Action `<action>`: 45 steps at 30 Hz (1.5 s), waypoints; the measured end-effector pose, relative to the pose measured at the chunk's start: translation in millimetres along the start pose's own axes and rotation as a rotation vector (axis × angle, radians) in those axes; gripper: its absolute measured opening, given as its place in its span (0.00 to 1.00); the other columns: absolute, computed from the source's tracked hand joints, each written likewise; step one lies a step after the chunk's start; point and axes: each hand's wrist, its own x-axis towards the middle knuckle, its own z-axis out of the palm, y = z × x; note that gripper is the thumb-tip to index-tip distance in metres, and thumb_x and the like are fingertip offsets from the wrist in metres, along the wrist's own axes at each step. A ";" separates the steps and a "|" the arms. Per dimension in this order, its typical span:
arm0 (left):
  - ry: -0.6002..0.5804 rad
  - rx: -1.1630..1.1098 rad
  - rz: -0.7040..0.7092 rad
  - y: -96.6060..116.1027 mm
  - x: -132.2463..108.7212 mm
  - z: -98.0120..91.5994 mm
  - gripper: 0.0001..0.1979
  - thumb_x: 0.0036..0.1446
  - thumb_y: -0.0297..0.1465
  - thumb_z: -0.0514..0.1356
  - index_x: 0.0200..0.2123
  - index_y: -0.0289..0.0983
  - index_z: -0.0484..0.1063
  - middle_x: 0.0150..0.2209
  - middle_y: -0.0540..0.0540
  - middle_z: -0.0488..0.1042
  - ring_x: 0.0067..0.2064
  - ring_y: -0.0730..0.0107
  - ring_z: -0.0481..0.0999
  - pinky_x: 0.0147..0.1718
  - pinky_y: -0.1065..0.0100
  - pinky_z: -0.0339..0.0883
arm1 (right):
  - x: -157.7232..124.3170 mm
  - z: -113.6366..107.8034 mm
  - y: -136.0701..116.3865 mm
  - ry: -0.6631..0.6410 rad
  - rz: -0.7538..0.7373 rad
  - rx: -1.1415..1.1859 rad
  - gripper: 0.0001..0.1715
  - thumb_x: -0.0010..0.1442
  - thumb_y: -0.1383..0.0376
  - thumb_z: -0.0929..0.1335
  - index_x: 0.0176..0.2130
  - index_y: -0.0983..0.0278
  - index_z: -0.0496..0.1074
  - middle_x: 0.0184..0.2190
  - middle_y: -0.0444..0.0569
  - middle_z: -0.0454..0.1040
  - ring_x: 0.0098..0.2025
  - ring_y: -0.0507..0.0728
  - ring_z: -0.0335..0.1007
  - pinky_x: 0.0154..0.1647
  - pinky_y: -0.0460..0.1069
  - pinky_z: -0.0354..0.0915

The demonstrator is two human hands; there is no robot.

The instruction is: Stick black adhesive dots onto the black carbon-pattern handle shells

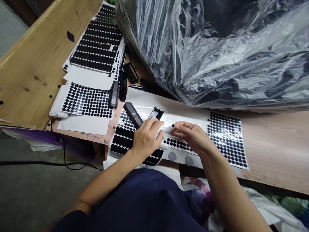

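Note:
My left hand (146, 137) is closed around a long black plastic part (133, 114) that sticks out up and to the left above a white sticker sheet (183, 112). My right hand (190, 135) pinches a small black round dot sticker (173, 125) between thumb and fingertips, just right of the left hand. Under both hands lie rows of small black dots (177, 144) and black oval pads (123, 137). A short black clip-shaped part (156, 113) lies on the sheet just beyond my left fingers.
A large clear plastic bag (217, 48) full of dark parts fills the back right. Stacked sheets of black dots (87, 101) and strips (98, 45) lie at the left, with more black parts (120, 83) beside them. A dotted sheet (227, 138) sits right. Cables hang below the table's left edge.

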 end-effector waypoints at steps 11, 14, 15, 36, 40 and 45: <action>-0.027 0.459 -0.056 -18.1 24.6 9.0 0.05 0.70 0.29 0.58 0.42 0.37 0.74 0.48 0.37 0.80 0.50 0.51 0.77 0.52 0.50 0.64 | -4.9 -0.5 -3.4 0.006 0.014 0.132 0.26 0.32 0.50 0.86 0.27 0.61 0.81 0.29 0.45 0.78 0.34 0.54 0.77 0.48 0.52 0.74; 0.071 0.038 0.019 -22.4 21.3 4.9 0.12 0.73 0.39 0.52 0.41 0.38 0.68 0.43 0.39 0.80 0.44 0.56 0.79 0.46 0.54 0.68 | -9.8 4.8 -11.9 0.004 -0.032 0.158 0.26 0.34 0.49 0.86 0.26 0.61 0.81 0.29 0.44 0.76 0.34 0.53 0.74 0.48 0.52 0.74; 0.080 -0.156 0.009 -23.2 20.2 3.6 0.14 0.74 0.41 0.51 0.42 0.38 0.66 0.43 0.39 0.79 0.40 0.59 0.79 0.41 0.58 0.69 | -11.6 7.1 -15.6 -0.002 -0.047 0.169 0.25 0.34 0.49 0.86 0.26 0.61 0.81 0.29 0.44 0.75 0.34 0.53 0.73 0.47 0.51 0.75; -0.182 -1.221 -0.472 -33.4 18.8 6.9 0.24 0.64 0.54 0.58 0.42 0.37 0.65 0.18 0.52 0.72 0.17 0.66 0.73 0.17 0.70 0.63 | -6.7 68.3 -33.0 -0.149 -0.205 -0.013 0.20 0.48 0.50 0.80 0.26 0.62 0.78 0.20 0.42 0.70 0.23 0.51 0.65 0.27 0.49 0.60; -0.176 -1.218 -0.463 -33.3 19.2 7.8 0.24 0.65 0.53 0.57 0.42 0.37 0.65 0.18 0.52 0.72 0.17 0.66 0.73 0.16 0.70 0.63 | -4.8 70.7 -32.9 -0.149 -0.209 -0.029 0.19 0.50 0.51 0.80 0.27 0.62 0.78 0.18 0.43 0.72 0.22 0.52 0.69 0.30 0.50 0.61; -0.189 -1.213 -0.487 -33.1 19.1 7.5 0.25 0.64 0.54 0.58 0.43 0.36 0.65 0.18 0.53 0.72 0.18 0.67 0.74 0.17 0.71 0.64 | -7.0 73.4 -35.5 -0.177 -0.215 -0.018 0.21 0.51 0.50 0.80 0.27 0.62 0.77 0.18 0.43 0.74 0.19 0.55 0.73 0.31 0.52 0.63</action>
